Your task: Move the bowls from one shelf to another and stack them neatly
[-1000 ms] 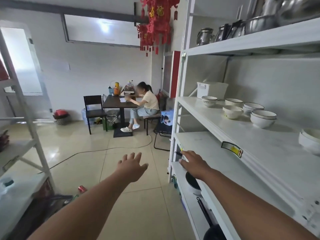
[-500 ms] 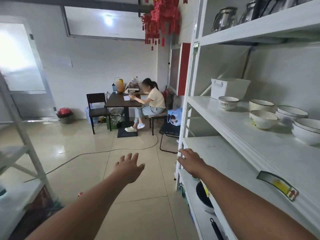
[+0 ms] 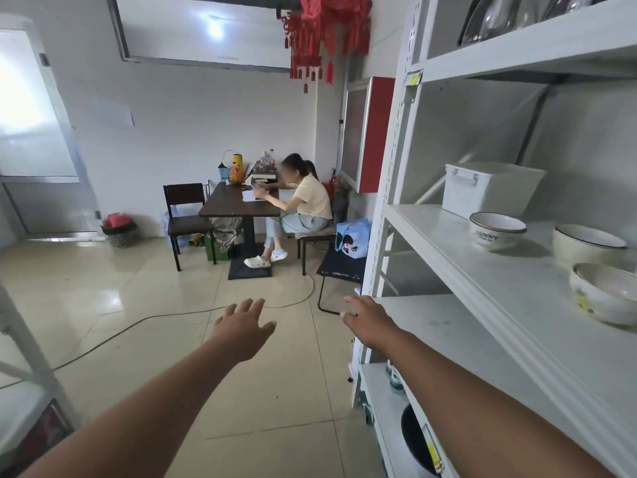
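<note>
Three white bowls stand on the middle board of the white shelf unit (image 3: 455, 257) at my right: a dark-rimmed bowl marked SUNNY (image 3: 496, 231), a plain bowl (image 3: 586, 243) behind it, and a patterned bowl (image 3: 603, 293) nearest the right edge. My right hand (image 3: 370, 319) reaches forward, fingers spread, over the front corner of the bare board below them (image 3: 448, 336). My left hand (image 3: 243, 327) is stretched out over the floor, open and holding nothing. Both hands are well short of the bowls.
A white lidded box (image 3: 489, 189) sits at the back of the bowl shelf. Metal pots (image 3: 499, 19) fill the top shelf, a dark pan (image 3: 417, 443) the bottom one. A second white rack (image 3: 27, 357) stands left. A person sits at a dark table (image 3: 241, 203); a cable (image 3: 138, 326) crosses the floor.
I have moved closer to the shelf unit and the view has swung left, so fewer bowls show. Both hands stay outstretched and open, the right one still over the lower board's corner.
</note>
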A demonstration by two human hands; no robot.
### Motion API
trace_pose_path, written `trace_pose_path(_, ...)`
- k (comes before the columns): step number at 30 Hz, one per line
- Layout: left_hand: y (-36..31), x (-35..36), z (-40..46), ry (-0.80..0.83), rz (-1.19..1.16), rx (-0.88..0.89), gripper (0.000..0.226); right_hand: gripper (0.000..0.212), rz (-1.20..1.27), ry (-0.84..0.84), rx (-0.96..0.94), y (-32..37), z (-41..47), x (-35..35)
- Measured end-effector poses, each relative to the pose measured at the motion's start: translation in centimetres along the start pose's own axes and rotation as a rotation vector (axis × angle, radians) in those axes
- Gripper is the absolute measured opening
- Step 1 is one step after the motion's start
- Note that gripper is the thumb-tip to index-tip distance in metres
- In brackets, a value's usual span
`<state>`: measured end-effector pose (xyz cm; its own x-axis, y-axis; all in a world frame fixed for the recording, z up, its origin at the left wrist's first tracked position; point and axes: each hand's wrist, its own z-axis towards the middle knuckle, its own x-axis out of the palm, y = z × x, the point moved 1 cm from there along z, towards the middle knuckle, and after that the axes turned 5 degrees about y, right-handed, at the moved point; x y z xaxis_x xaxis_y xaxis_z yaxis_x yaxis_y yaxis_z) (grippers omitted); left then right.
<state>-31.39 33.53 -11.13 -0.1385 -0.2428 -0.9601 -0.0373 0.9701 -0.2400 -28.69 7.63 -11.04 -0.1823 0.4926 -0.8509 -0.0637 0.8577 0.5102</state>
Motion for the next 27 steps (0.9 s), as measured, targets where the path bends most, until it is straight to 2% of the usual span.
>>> trace_pose_path(9,2.8,-1.9,14.1,0.025,-0.021,0.084,0.073,0.050,0.022,-0.058,0.095,1.5,12.4,-0.2)
trace_pose_path(16,1.9,-2.1,22.9,0.084,-0.028,0.195,0.074,0.050,0.001,-0.099,0.140,2.4,19.4,-1.6)
trace_pose_path(23,-0.8,-3.0,31.0,0.073,-0.039,0.290,0.073,0.048,-0.101,-0.145,0.145,1.8,24.7,-4.7)
trace_pose_path(27,-5.0,-4.5,35.0,0.049,-0.002,0.344,0.076,0.048,-0.201,-0.272,0.123,1.7,28.0,-9.2)
